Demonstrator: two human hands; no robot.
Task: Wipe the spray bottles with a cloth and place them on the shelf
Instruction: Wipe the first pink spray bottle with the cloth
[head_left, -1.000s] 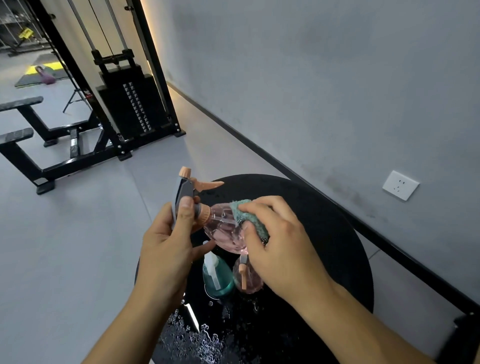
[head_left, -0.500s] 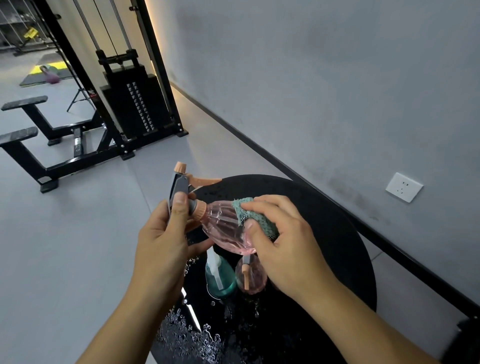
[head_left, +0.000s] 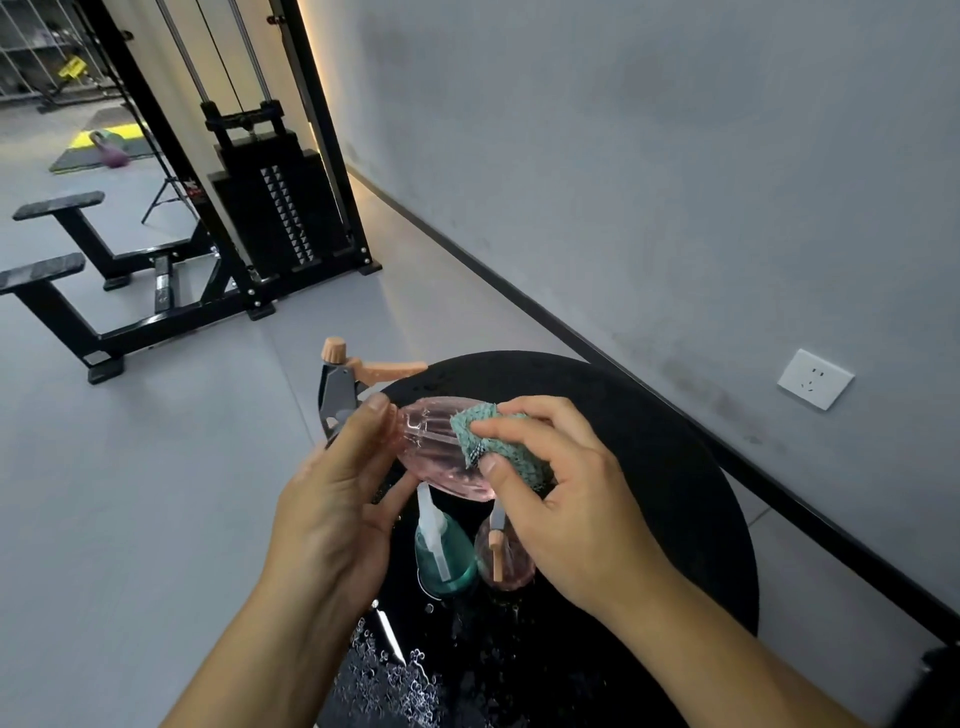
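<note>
the right hand (head_left: 566, 499) pinches a teal cloth (head_left: 498, 441) against the pink spray bottle (head_left: 441, 447), which the left hand (head_left: 332, 519) grips near its neck, tilted above the wet black tabletop (head_left: 649, 441); wiping is under way, two more bottles wait below, and no shelf is in view

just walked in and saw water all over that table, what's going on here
A person is wiping a pink spray bottle held on its side above a round black table. The left hand grips it near the neck, and the right hand presses a teal cloth against its body. A teal spray bottle and a second pink bottle stand on the wet tabletop below.
</note>
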